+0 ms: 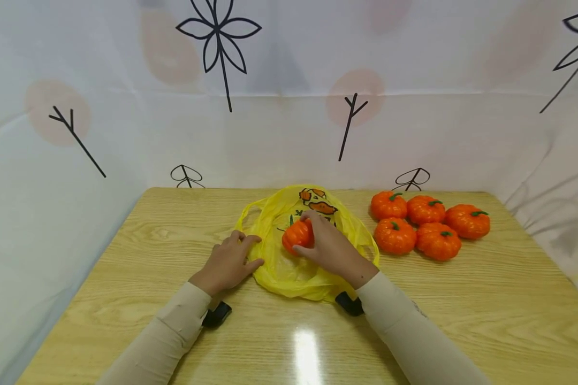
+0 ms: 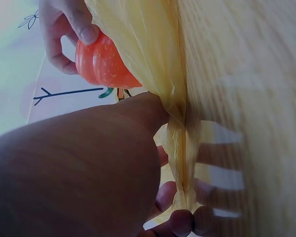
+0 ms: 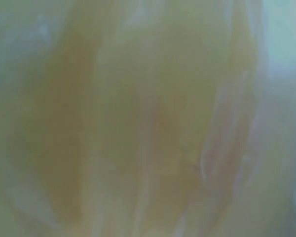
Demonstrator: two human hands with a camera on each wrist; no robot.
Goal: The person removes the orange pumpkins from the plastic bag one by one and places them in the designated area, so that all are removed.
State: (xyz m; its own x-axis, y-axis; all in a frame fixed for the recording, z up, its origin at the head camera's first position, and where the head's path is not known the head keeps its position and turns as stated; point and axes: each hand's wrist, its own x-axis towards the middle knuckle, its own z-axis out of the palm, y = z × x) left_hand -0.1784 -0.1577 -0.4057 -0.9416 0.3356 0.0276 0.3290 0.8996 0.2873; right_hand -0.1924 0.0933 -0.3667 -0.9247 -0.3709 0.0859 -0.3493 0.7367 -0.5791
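Observation:
A small orange toy pumpkin [image 1: 295,239] with a green stem is gripped in my right hand [image 1: 325,243], thumb on its near side. It is held over the opening of a yellow plastic bag [image 1: 284,283] lying spread on the table. My left hand [image 1: 228,262] rests at the bag's left edge, thumb and index finger apart on the plastic. In the left wrist view, the left fingertips [image 2: 180,222] touch the bag close to the tabletop, and the pumpkin [image 2: 103,64] shows beyond the bag's rim. Blurred yellow plastic [image 3: 153,118] fills the right wrist view, hiding the right hand there.
Several more orange toy pumpkins [image 1: 395,235] sit grouped on the table right of the bag. The wooden table [image 1: 164,230] ends at the back against a white cloth [image 1: 279,139] with black plant drawings. Bag handles [image 1: 244,214] stick out at the sides.

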